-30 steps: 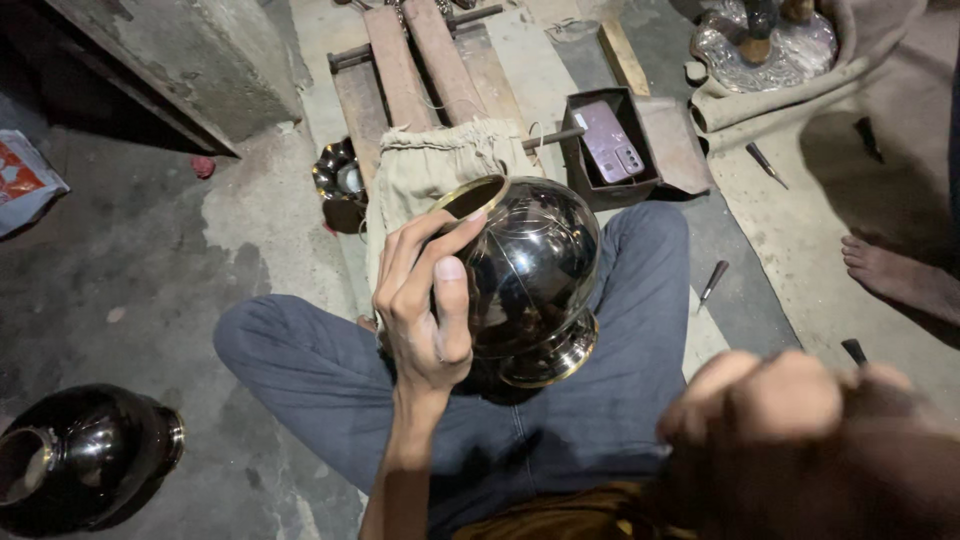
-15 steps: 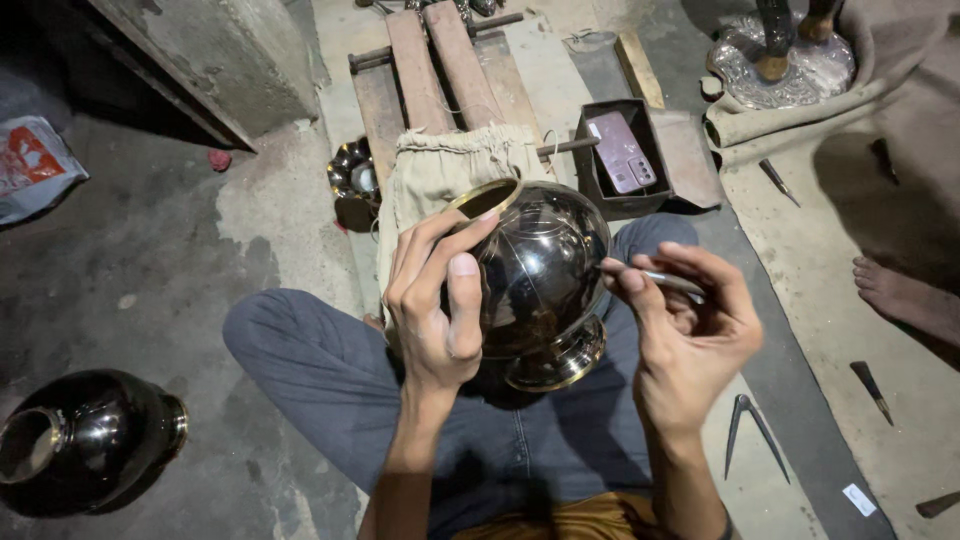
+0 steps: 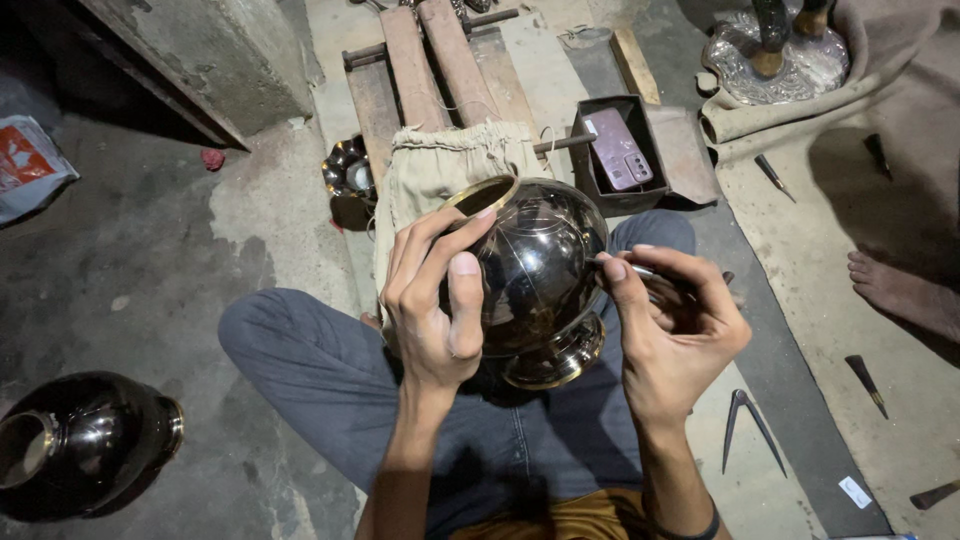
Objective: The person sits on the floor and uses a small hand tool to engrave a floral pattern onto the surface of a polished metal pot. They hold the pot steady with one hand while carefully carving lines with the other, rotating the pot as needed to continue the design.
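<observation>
So I'm sitting cross-legged on the workshop floor with this dark polished metal pot point(image 3: 535, 275) resting in my lap, tipped on its side so the brass-coloured rim points far-left and the footed base points back at me. My left hand point(image 3: 435, 300) is wrapped around the near-left side of the belly, fingers spread up toward the rim, thumb flat on the surface, just steadying it. My right hand point(image 3: 670, 320) is closed around a thin metal scribing tool point(image 3: 640, 270), pinched pen-style, with the tip touching the right side of the pot. As far as progress goes, I'd say it's early days: I can make out a few faint lines crossing the shiny surface, but most of the belly looks bare and smooth, so nearly all the marking seems left to do. Hard to be sure though, the reflections are brutal and could be hiding fine lines. The far side of the pot is out of view and my hand covers a good chunk of the near side. A second dark pot point(image 3: 85, 445) sits near-left on the floor, partly cut off. A pair of dividers point(image 3: 745, 425) lies to my right, and a phone in a small box point(image 3: 620, 150) is just beyond the pot.
</observation>
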